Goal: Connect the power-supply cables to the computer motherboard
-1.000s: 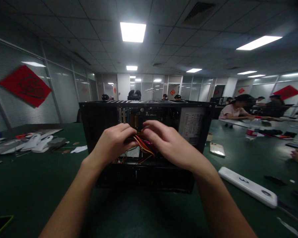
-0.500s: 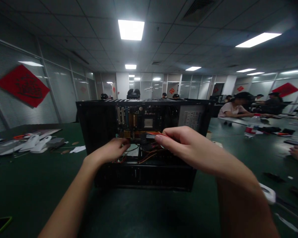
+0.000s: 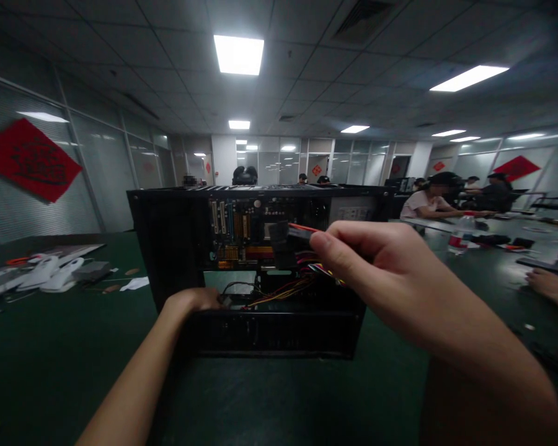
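A black computer case (image 3: 279, 334) lies with its open side toward me, showing a motherboard (image 3: 242, 226) and a silver power supply (image 3: 351, 209). My right hand (image 3: 376, 260) is closed in a pinch on a power cable (image 3: 300, 235) with a red wire and black wrapping, held in front of the motherboard. Striped coloured wires (image 3: 325, 271) hang under that hand. My left hand (image 3: 198, 301) reaches into the lower opening with curled fingers, partly hidden by the case's edge. At its fingertips are thin wires (image 3: 242, 286); what it grips I cannot make out.
The case stands on a green table (image 3: 279, 402). To the left lie white plastic parts (image 3: 60, 272), a grey block (image 3: 92, 271) and paper (image 3: 134, 284). A water bottle (image 3: 460, 235) and another person's hand (image 3: 551, 285) are on the right. Other people sit farther back.
My right hand has lifted the cable up and toward me, away from the lower bay. My left hand has moved down and left to the case's lower edge. The view has shifted slightly.
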The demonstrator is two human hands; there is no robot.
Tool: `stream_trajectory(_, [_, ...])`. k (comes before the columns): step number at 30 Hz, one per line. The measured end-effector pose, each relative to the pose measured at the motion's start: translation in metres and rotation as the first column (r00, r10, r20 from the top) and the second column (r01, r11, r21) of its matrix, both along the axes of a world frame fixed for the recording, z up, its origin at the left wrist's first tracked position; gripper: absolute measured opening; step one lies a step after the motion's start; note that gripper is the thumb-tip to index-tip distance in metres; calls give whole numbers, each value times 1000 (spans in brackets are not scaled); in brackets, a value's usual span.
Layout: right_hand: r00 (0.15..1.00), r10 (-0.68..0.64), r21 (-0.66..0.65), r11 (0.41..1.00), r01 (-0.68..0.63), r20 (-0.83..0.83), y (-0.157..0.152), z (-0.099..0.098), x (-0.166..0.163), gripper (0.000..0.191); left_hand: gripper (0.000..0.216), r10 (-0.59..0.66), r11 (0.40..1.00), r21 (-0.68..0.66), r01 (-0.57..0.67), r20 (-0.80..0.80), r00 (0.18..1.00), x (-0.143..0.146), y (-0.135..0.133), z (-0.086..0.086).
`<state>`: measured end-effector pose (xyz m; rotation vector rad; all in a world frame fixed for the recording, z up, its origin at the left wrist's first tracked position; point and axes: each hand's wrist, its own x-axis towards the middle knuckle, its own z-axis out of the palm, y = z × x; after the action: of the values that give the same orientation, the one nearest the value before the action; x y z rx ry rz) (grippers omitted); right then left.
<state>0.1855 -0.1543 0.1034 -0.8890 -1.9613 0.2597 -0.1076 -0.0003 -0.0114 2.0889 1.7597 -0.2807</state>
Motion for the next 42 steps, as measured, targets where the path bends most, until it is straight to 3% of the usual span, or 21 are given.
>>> stream_trajectory(6, [972,137,-264,961,-84,188,27,-9,-7,51,36,24,990,142,-22,-12,1000,0,4,-2])
stream_trajectory(8, [955,230,-420,898,-134,188,45,-16,-8,55,35,4,975,221,-7,16,1000,3,3,4])
stream_trajectory(10, [941,320,-572,795,-202,113,61,-23,-10,59,35,-24,950,312,3,62,998,10,-5,16])
stream_trajectory(12, [927,374,-645,715,-272,24,74,-31,-12,59,37,-89,914,405,15,165,982,20,-18,32])
stream_trajectory(14, [910,413,-659,671,-340,-49,81,-37,-15,56,38,-284,864,504,9,473,834,31,-35,50])
stream_trajectory(16, [889,450,-651,649,-394,-88,83,-40,-18,51,45,-366,886,463,7,691,623,41,-54,64])
stream_trajectory(19, [861,493,-640,623,-449,-124,83,-43,-20,47,56,-452,888,444,119,798,397,48,-76,76])
stream_trajectory(22, [843,511,-636,597,-489,-169,81,-42,-20,43,60,-490,872,455,183,814,313,49,-87,79])
stream_trajectory(26, [821,555,-643,583,-498,-133,79,-39,-17,41,60,-475,880,437,188,832,288,52,-91,80])
stream_trajectory(32, [819,571,-655,596,-464,-60,77,-38,-14,42,39,-446,893,442,87,839,311,65,-97,83])
stream_trajectory(36, [840,543,-647,637,-420,-11,77,-38,-15,42,35,-430,899,431,78,834,345,70,-100,85])
stream_trajectory(42, [883,463,-568,749,-340,83,69,-38,-24,43,33,-401,902,432,13,826,395,74,-102,86])
